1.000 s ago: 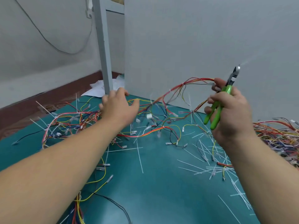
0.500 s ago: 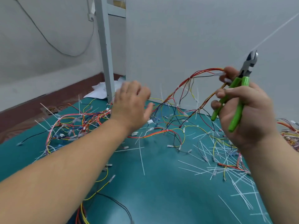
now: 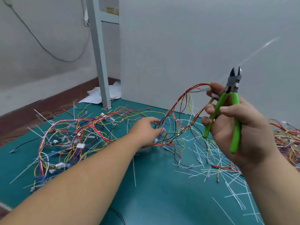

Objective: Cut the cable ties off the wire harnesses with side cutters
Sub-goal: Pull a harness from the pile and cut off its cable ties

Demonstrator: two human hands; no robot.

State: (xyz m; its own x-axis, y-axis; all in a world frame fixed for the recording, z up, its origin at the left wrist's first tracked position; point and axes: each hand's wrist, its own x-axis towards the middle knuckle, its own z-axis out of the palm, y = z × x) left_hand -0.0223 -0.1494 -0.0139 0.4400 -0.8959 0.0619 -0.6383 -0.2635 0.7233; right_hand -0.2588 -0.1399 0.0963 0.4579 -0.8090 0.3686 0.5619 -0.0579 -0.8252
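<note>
1. Right hand (image 3: 235, 127) raised, fingers curled round green side cutters (image 3: 235, 99), blades upward and slightly parted; fingertips also pinching one end of the wire harness (image 3: 103, 119).
2. Left hand (image 3: 146, 132) lower, fingers stretched loosely into the harness tangle, gripping nothing.
3. Cut cable ties (image 3: 211, 159) strewn over the teal surface (image 3: 162, 192) beneath the right hand.

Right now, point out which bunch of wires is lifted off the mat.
The red-and-yellow strand arching up to the right hand, pinched beside the green side cutters. The left tangle and right-edge pile lie on the mat.
</note>
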